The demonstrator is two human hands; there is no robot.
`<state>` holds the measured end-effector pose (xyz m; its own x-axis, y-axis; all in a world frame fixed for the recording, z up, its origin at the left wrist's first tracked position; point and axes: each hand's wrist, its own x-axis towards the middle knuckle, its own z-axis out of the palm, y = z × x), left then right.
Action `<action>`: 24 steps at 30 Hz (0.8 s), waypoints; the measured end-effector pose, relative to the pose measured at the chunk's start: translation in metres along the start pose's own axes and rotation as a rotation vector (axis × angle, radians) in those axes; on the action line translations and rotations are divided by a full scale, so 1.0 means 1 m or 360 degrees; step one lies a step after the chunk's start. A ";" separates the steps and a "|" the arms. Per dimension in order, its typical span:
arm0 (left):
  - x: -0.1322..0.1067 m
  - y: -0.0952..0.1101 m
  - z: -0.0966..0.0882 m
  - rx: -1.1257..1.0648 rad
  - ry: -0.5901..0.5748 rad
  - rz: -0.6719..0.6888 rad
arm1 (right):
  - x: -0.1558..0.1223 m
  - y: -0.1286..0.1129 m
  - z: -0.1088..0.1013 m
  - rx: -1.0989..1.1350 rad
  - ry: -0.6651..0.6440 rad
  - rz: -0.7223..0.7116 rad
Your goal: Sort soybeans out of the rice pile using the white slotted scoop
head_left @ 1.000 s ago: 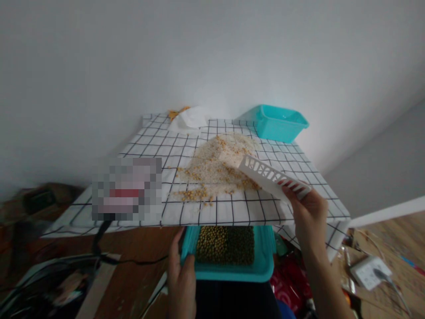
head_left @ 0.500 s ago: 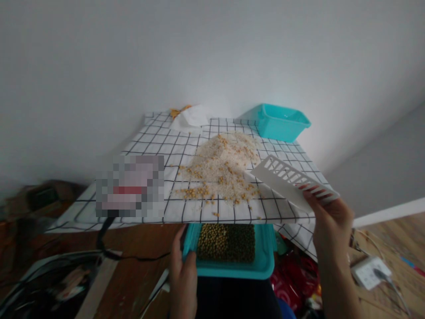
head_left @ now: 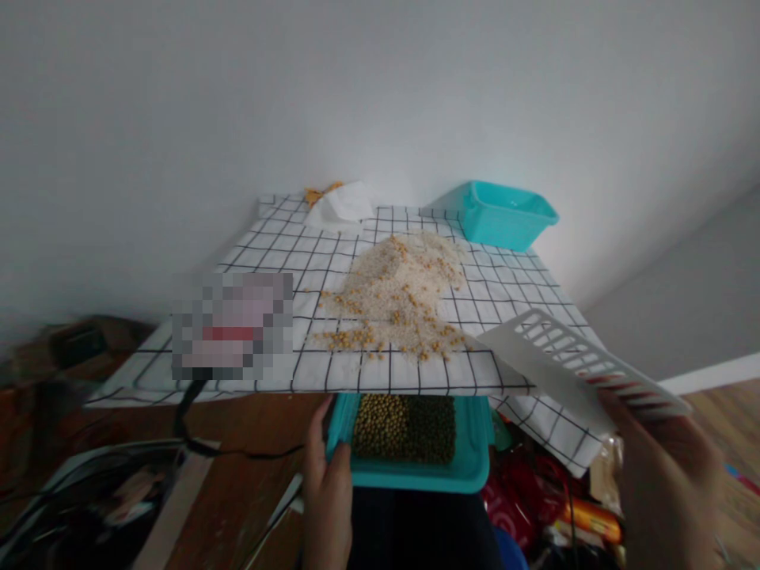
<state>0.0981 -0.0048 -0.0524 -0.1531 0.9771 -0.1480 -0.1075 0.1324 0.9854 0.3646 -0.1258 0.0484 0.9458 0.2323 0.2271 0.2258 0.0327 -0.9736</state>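
My left hand (head_left: 330, 483) is closed on the left rim of a turquoise plastic tub (head_left: 416, 480), held at the table's front edge above my lap. Inside it lie yellowish beans (head_left: 380, 427) on the left and small dark green beans (head_left: 432, 429) on the right. A thin white plastic piece with a row of slots (head_left: 528, 356) is gripped in my right hand (head_left: 659, 451), which is blurred. That piece tilts over the table's right front corner. Left of it spreads a heap of rice (head_left: 392, 277) with yellow beans scattered through its front.
A second turquoise tub (head_left: 499, 226) stands at the table's back right. White tissue (head_left: 341, 206) lies at the back left. A pixelated object (head_left: 231, 324) with a black cable sits front left on the checked cloth (head_left: 279, 237). Red bags (head_left: 522, 491) are below, right.
My right hand has moved right and toward me, carrying the slotted white piece away from the rice heap. My left hand and its tub have hardly moved.
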 end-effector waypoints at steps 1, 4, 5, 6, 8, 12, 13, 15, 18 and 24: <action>0.000 0.000 0.000 0.0012 0.0006 -0.0006 | -0.003 -0.003 -0.003 -0.0041 -0.0003 0.0047; -0.002 0.003 0.000 -0.0002 -0.0004 -0.0046 | -0.009 -0.007 -0.008 -0.0119 -0.0056 0.0058; -0.002 0.004 0.001 -0.0018 -0.0016 -0.0057 | -0.011 -0.008 -0.010 -0.0133 -0.0088 0.0049; -0.002 0.004 0.001 -0.0027 -0.0026 -0.0060 | -0.012 -0.008 -0.010 -0.0153 -0.0119 0.0055; -0.002 0.004 0.002 -0.0011 -0.0020 -0.0041 | -0.015 -0.010 -0.010 -0.0185 -0.0150 0.0076; -0.001 0.004 0.001 0.0050 -0.0002 -0.0003 | -0.025 -0.017 -0.006 -0.0202 -0.0183 0.0150; -0.002 0.004 0.001 0.0049 -0.0006 -0.0006 | -0.027 -0.019 -0.005 -0.0206 -0.0186 0.0172; -0.002 0.004 0.001 0.0043 -0.0003 -0.0002 | -0.031 -0.019 -0.005 -0.0200 -0.0181 0.0211; -0.002 0.004 0.001 0.0026 -0.0003 0.0012 | -0.032 -0.015 -0.006 -0.0175 -0.0202 0.0215; -0.002 0.005 0.002 -0.0008 -0.0015 0.0029 | -0.029 -0.006 -0.009 -0.0208 -0.0339 0.0092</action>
<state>0.1000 -0.0061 -0.0465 -0.1456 0.9809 -0.1293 -0.1095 0.1139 0.9874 0.3377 -0.1419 0.0477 0.8906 0.4300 0.1481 0.2143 -0.1095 -0.9706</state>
